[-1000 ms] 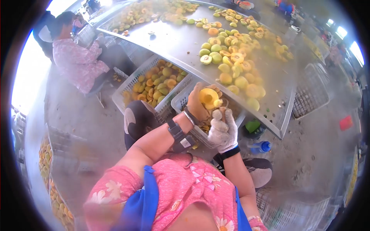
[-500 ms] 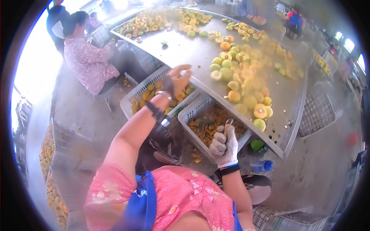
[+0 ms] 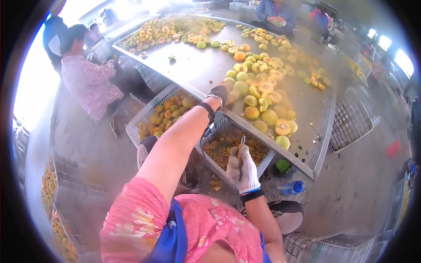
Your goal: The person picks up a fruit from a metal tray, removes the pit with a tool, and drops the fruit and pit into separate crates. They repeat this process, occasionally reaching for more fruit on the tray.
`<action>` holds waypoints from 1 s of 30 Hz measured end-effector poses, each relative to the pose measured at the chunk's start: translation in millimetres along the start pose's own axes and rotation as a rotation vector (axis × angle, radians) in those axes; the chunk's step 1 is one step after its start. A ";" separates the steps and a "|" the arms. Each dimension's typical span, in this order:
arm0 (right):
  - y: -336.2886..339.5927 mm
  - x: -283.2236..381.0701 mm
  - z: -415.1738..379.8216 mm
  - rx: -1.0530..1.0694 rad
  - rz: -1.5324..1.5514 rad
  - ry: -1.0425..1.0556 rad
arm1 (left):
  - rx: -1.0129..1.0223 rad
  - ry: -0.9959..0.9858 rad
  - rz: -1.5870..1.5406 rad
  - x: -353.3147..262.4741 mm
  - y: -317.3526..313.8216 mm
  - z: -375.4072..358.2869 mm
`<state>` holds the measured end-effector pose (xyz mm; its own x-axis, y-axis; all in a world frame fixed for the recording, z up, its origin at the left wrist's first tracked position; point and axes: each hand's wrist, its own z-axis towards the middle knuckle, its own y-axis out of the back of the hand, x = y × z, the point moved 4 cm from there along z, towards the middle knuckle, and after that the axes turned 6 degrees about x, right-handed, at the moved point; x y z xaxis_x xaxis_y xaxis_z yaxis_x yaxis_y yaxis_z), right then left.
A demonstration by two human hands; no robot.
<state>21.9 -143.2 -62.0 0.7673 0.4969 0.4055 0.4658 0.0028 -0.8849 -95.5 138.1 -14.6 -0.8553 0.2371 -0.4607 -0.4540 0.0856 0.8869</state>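
Note:
My left hand [image 3: 227, 93], with a dark band across it, reaches over the near edge of the metal table [image 3: 197, 65]. It is beside a blurred yellow-green peach [image 3: 241, 89]; its fingers are smeared, and I cannot make out whether they grip it. Whole and halved peaches [image 3: 265, 87] lie heaped just beyond it. My right hand [image 3: 241, 168], in a whitish knitted glove, is closed around the handle of a small pitting tool [image 3: 242, 141] with a metal loop pointing up. Below it is a crate [image 3: 215, 164] of peach scraps.
Another crate [image 3: 131, 127] with peaches stands left of the scrap crate. A blue bottle [image 3: 298, 187] is on the floor at the right, near an upright grey crate [image 3: 351, 125]. A seated person [image 3: 85, 81] works at the left; another person [image 3: 276, 15] is across the table.
My left hand has moved from above the left crate, rightward to the fruit on the table. My right hand still holds the pitting tool. The whole view has shifted slightly.

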 end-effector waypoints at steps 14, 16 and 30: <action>-1.7 22.0 -6.5 -0.228 -0.930 0.426 | 0.246 -0.132 -2.181 -54.2 -32.6 -159.0; 2.9 23.8 -6.4 -0.247 -1.070 0.444 | 0.022 -0.337 -1.435 -48.7 -41.7 -171.6; -16.1 26.1 -19.1 -0.315 -1.453 0.466 | 0.217 0.051 -1.925 -65.9 -58.4 -205.2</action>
<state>42.9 -146.8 -32.8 -0.3719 -0.0740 0.9253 0.9271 0.0197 0.3743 -63.9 -81.1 -43.1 0.6676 -0.3304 -0.6672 -0.6166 0.2570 -0.7442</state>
